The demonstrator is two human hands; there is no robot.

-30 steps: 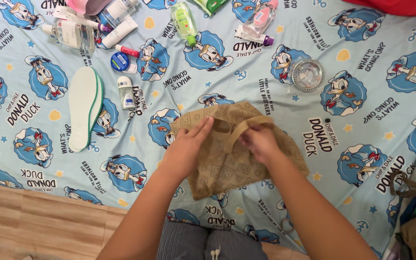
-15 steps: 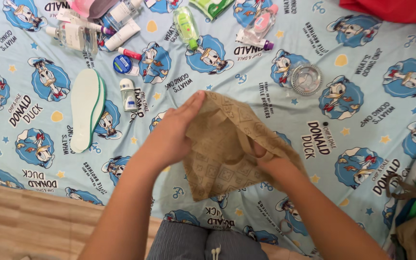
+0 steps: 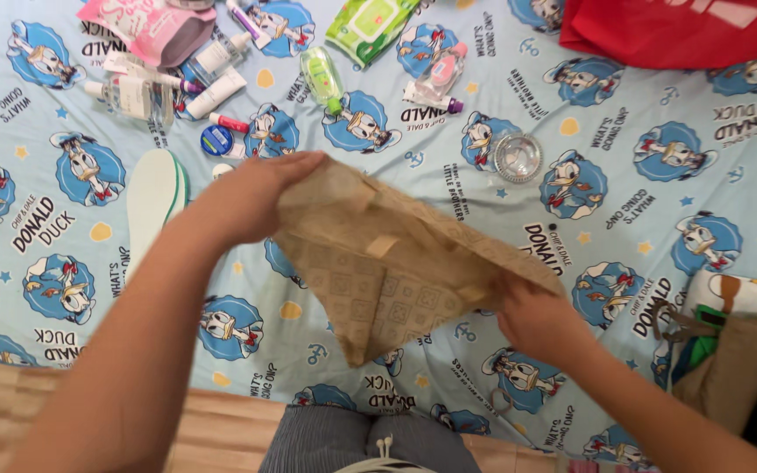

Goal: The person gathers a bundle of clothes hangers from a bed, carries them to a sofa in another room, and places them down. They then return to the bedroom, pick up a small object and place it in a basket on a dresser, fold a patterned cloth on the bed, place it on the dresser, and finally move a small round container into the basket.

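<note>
I hold a tan patterned fabric bag (image 3: 378,263) spread out above a light blue cartoon-print sheet (image 3: 624,219). My left hand (image 3: 251,197) grips the bag's upper left edge. My right hand (image 3: 532,315) grips its lower right edge, the fingers partly hidden under the cloth. The bag hangs stretched between both hands, one corner pointing down toward my lap.
Toiletry bottles and tubes (image 3: 212,74), a green bottle (image 3: 321,74), a green wipes pack (image 3: 370,22), a pink pouch (image 3: 146,22), a white insole (image 3: 152,206) and a clear round lid (image 3: 517,156) lie on the sheet. A red bag (image 3: 685,31) sits top right, another tan bag (image 3: 738,368) at right.
Both hands moved apart, left hand up-left and right hand down-right, pulling the bag open and flat. The view tilted so more of the far sheet shows.
</note>
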